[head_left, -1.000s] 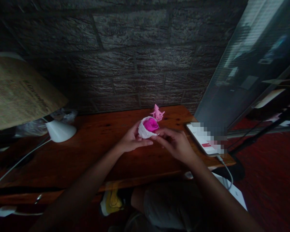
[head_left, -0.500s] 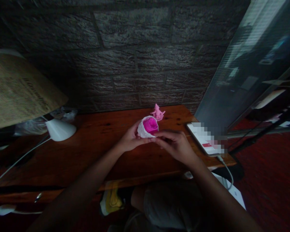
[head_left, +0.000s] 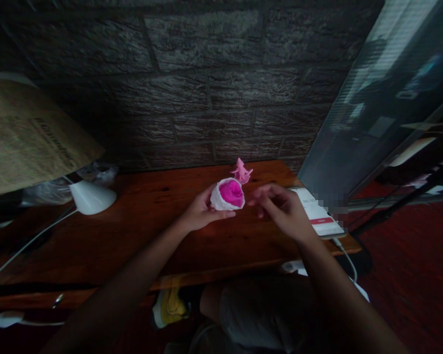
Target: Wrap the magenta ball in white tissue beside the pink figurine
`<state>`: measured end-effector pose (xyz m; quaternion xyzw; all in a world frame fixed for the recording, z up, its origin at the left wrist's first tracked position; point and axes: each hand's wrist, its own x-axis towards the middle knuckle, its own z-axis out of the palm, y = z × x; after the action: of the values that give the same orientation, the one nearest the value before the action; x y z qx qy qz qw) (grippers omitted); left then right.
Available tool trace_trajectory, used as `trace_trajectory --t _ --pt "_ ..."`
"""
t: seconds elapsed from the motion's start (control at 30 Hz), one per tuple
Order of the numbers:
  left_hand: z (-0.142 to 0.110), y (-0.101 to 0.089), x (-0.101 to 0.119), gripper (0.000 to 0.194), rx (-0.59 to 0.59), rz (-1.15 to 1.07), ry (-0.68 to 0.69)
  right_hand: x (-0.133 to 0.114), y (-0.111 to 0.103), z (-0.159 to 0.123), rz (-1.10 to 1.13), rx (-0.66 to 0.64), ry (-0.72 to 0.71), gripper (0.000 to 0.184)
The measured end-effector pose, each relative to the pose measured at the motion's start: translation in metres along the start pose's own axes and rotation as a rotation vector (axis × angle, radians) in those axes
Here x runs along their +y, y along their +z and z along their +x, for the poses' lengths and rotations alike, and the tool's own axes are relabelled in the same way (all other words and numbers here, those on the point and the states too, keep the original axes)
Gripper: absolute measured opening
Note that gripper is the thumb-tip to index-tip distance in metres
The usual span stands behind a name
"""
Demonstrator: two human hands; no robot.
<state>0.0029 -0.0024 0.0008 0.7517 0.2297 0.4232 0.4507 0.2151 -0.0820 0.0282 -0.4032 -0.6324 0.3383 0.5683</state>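
My left hand (head_left: 200,212) grips a white and magenta paper flower (head_left: 228,194) from below and holds it above the wooden table (head_left: 140,231). My right hand (head_left: 280,209) hovers just right of the flower, apart from it, fingers loosely curled and empty. A small pink folded paper piece (head_left: 241,170) lies on the table just behind the flower.
A phone (head_left: 319,214) with a lit screen and a cable lies at the table's right edge. A white cone-shaped lamp head (head_left: 92,196) with a cord sits at the left. A brick wall rises behind the table. A cardboard sheet (head_left: 25,137) leans at far left.
My right hand has let go of the flower's lower edge and moved right and slightly up, toward the phone. The left hand keeps holding the flower in place.
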Motion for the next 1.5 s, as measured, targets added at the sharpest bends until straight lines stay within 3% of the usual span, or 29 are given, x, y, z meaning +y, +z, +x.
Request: trace_trajectory --t 0.07,0.2,0.33,0.57,0.9,1.5 --pt "0.0 0.001 0.001 0.071 -0.004 0.011 -0.002 0.001 -0.005 0.003 0.043 0.026 0.04 0.025" --pt "-0.002 0.001 0.004 0.075 -0.052 0.003 -0.037 0.001 -0.009 0.003 0.097 -0.119 0.118 0.039" --pt "-0.003 -0.001 0.005 0.075 -0.084 -0.007 -0.038 0.0 -0.007 0.001 0.107 -0.22 0.106 0.034" --pt "-0.003 -0.002 0.006 0.075 -0.092 -0.013 -0.024 -0.005 -0.008 0.004 0.117 -0.27 0.145 0.031" --pt "-0.004 -0.005 0.001 0.074 -0.081 0.0 -0.03 0.001 -0.003 0.02 0.034 -0.296 0.104 0.023" --pt "-0.004 -0.005 0.009 0.069 -0.102 0.05 -0.031 -0.002 0.003 0.016 -0.105 -0.216 0.032 0.023"
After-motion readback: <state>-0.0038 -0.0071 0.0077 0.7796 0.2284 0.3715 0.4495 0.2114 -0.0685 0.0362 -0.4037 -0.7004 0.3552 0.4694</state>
